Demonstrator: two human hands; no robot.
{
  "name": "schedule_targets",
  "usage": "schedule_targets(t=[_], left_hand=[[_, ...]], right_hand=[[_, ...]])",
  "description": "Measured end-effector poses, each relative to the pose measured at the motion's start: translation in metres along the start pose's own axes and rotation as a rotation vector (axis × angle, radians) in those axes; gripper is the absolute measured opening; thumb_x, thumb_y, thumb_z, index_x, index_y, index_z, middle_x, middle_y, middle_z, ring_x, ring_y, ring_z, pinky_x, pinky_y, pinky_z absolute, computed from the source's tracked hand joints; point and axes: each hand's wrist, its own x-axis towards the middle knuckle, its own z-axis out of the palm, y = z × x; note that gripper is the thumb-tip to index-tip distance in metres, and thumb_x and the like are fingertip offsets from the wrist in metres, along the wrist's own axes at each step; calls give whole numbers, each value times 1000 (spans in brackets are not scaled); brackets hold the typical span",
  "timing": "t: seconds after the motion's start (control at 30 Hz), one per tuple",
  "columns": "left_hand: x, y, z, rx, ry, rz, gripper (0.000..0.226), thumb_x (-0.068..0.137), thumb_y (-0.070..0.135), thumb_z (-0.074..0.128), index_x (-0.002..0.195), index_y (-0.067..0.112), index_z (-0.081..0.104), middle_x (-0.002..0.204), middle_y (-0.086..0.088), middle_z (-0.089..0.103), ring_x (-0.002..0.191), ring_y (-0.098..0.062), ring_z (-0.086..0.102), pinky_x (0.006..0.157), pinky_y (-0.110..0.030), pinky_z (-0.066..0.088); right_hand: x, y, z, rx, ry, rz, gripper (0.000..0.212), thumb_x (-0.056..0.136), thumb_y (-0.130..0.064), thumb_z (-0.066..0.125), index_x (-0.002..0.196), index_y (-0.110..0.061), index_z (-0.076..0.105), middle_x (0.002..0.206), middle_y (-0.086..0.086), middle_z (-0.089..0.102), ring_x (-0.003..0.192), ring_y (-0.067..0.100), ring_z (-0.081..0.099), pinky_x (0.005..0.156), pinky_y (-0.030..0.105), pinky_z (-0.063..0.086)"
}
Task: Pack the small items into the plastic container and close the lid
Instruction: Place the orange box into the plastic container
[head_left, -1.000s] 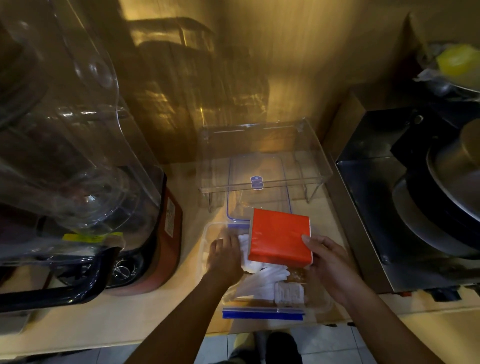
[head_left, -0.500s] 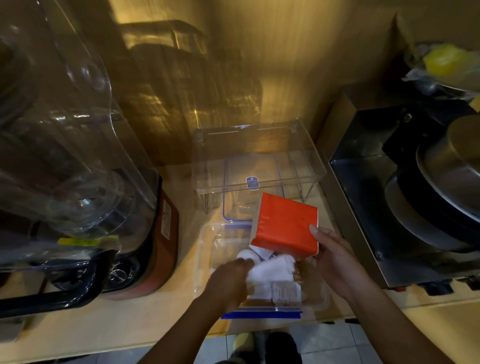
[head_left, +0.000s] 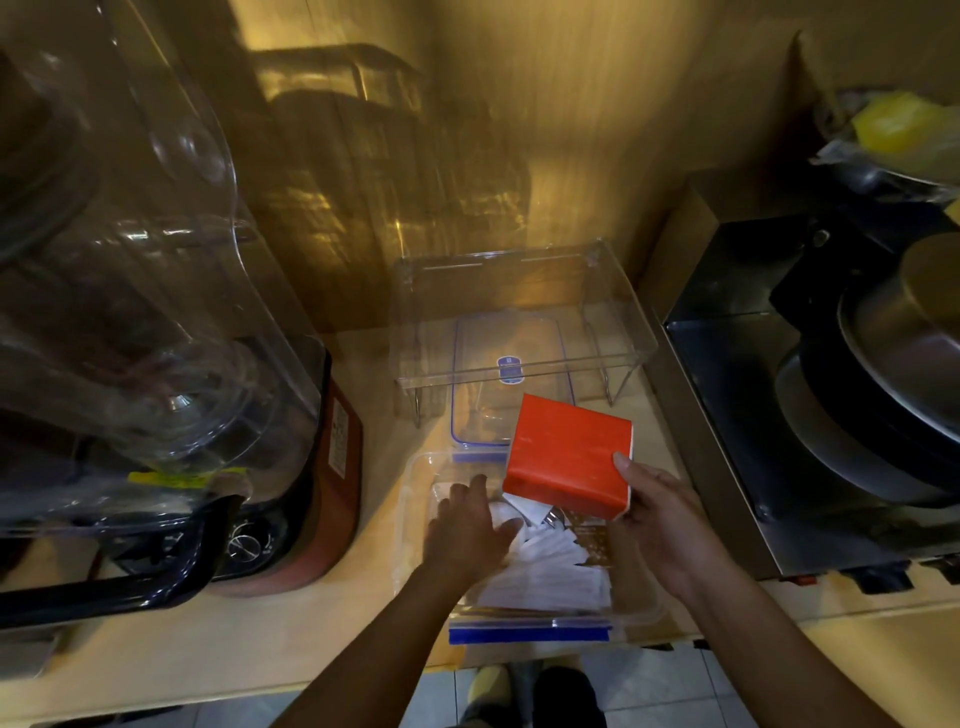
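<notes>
A clear plastic container (head_left: 415, 525) with blue clips stands at the counter's front edge. Inside lie several white packets (head_left: 550, 566). My left hand (head_left: 467, 525) rests palm down on the packets at the container's left side, fingers spread. An orange box (head_left: 569, 454) is tilted over the container's far right corner, gripped at its right edge by my right hand (head_left: 660, 519). The container's clear lid (head_left: 506, 384) with a blue rim lies flat just behind, partly under a clear acrylic stand.
A clear acrylic stand (head_left: 519, 306) sits behind the container. A large blender with a clear cover (head_left: 130, 291) fills the left side. A steel appliance (head_left: 810, 405) stands on the right. The counter edge runs just below the container, with tiled floor beneath.
My left hand has moved inside the container and now presses on the white packets. The orange box has tilted and shifted slightly right and away in my right hand.
</notes>
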Motion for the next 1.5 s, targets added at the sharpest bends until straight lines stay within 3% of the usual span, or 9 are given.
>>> schedule_targets(t=[0.13, 0.4, 0.63, 0.73, 0.83, 0.93, 1.1, 1.23, 1.5], left_hand=[[10, 15, 12, -136, -32, -74, 58, 88, 47, 54, 137, 21, 37, 140, -9, 42, 130, -27, 37, 107, -44, 35], [-7, 39, 19, -581, -297, 16, 44, 88, 23, 60, 129, 25, 44, 127, -2, 56, 116, -17, 54, 95, -33, 47], [-31, 10, -32, -91, -483, 115, 46, 91, 39, 52, 131, 16, 49, 131, -5, 57, 114, -20, 56, 98, -34, 45], [-41, -7, -65, -39, -353, 112, 30, 91, 35, 55, 112, 15, 60, 113, -3, 65, 100, -18, 61, 87, -30, 46], [-42, -15, -87, -184, 24, 95, 24, 89, 28, 60, 110, 15, 60, 97, 1, 65, 86, -11, 61, 77, -27, 47], [-40, -14, -87, -183, 289, 189, 34, 87, 23, 63, 119, 14, 56, 106, -2, 64, 93, -12, 59, 83, -26, 46], [-34, -19, -58, 49, 211, 369, 77, 81, 34, 66, 145, 23, 24, 148, -8, 33, 135, -23, 34, 110, -31, 30], [-27, -32, -40, 187, 171, 346, 99, 78, 52, 64, 138, 43, -15, 158, -11, 5, 141, -28, 22, 111, -40, 30], [-24, -50, -29, 254, 224, 398, 102, 74, 50, 69, 143, 42, -7, 152, -3, -14, 141, -27, -3, 108, -53, 29]], right_hand=[[-2, 0, -1, -43, 1, 2, 66, 66, -37, 71, 122, -9, 53, 122, 16, 62, 106, 33, 63, 81, 39, 53], [-10, 4, 3, -63, 26, -18, 53, 64, -35, 72, 111, -12, 57, 106, 13, 69, 92, 27, 68, 65, 32, 53], [-5, 11, 16, -99, 44, -29, 35, 79, -21, 71, 106, -4, 57, 88, 11, 72, 64, 17, 71, 47, 22, 52], [2, 15, 21, -111, 14, -21, 35, 79, -22, 72, 105, -5, 58, 93, 14, 73, 76, 24, 71, 55, 28, 54], [8, 22, 26, -116, -17, -17, 30, 79, -21, 72, 101, -5, 60, 94, 16, 73, 81, 30, 71, 62, 34, 57], [14, 31, 33, -96, -42, -26, 18, 81, -14, 69, 95, -5, 61, 89, 18, 70, 78, 29, 64, 65, 33, 52], [23, 44, 40, -137, -117, -79, 25, 83, 2, 64, 107, 2, 56, 85, 12, 67, 61, 8, 67, 50, 18, 52], [30, 55, 39, -234, -163, -147, 30, 82, 2, 64, 108, -6, 54, 100, 14, 68, 85, 17, 67, 59, 16, 54], [45, 69, 32, -552, -341, -78, 42, 87, -14, 63, 124, -15, 42, 121, 12, 58, 111, 23, 57, 92, 37, 48]])
